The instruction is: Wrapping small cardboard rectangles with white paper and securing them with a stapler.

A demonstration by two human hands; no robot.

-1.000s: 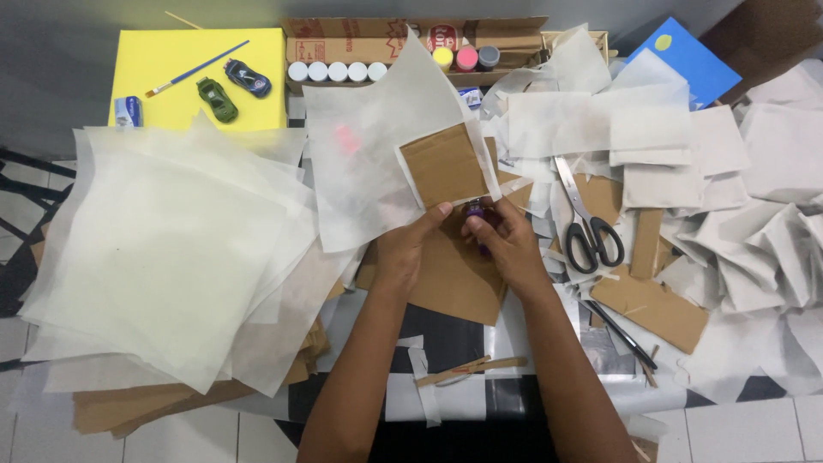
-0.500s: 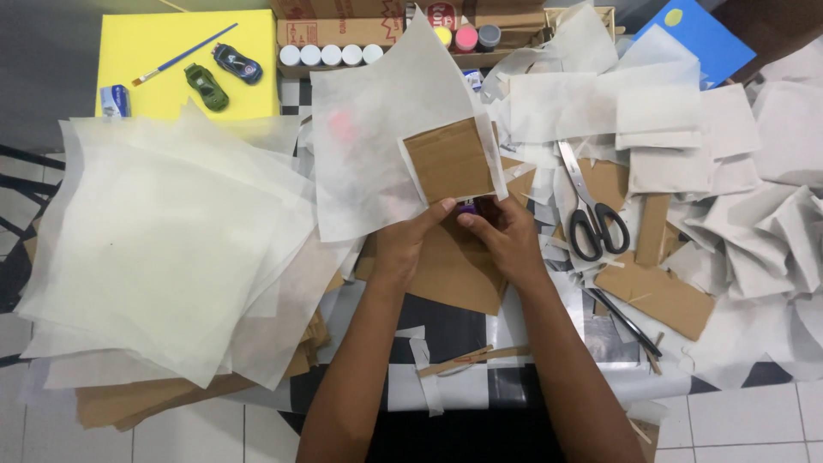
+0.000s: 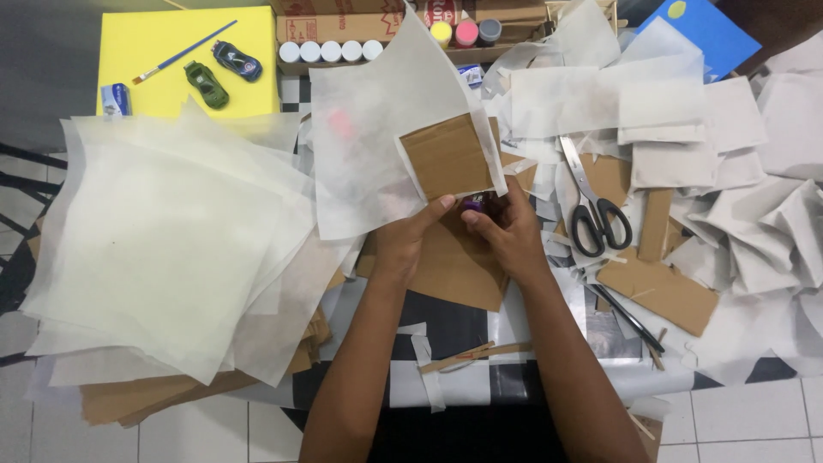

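On a paper-strewn table (image 3: pixel 514 377), the left hand (image 3: pixel 407 240) pinches a square brown cardboard piece (image 3: pixel 447 157); the right hand (image 3: pixel 507 230) grips a small purple object (image 3: pixel 474 204).

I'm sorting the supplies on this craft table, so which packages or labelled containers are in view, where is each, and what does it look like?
Cardboard box: top centre, long, brown with red printing.
Paint bottles: row in front of the box, white caps; yellow, pink and grey caps further right.
Small packet: on the yellow sheet, top left, blue and white.
Small purple container: between the left hand and right hand, mostly hidden.
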